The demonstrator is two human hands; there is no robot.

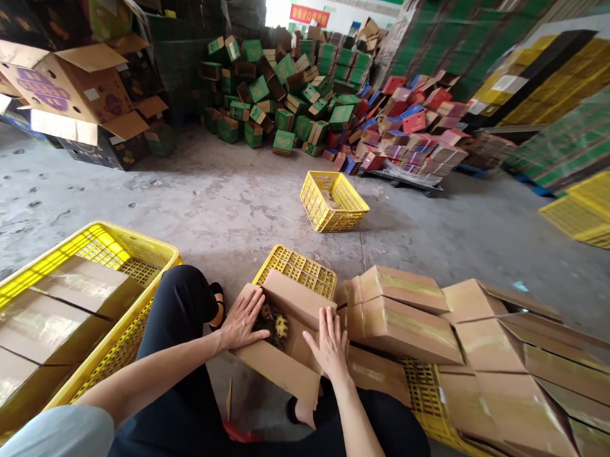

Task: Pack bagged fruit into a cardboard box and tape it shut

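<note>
Before me, between my knees, stands an open cardboard box (284,366) with its flaps up or folded out. My left hand (244,320) lies flat, fingers stretched, on the left flap. On the opposite side my right hand (330,344) rests with spread fingers against the right flap. Inside the box, near my left hand, lies a mottled dark and yellow thing (280,327) whose kind I cannot make out. Just beyond the box is a yellow plastic crate (311,273), bottom or side facing up.
Taped cardboard boxes (402,312) are grouped at my right, some on a yellow crate (424,387). Another yellow crate (158,250) on the left holds closed boxes. A smaller yellow crate (334,217) stands ahead. Green boxes (284,139) and red boxes (414,123) lie heaped farther back.
</note>
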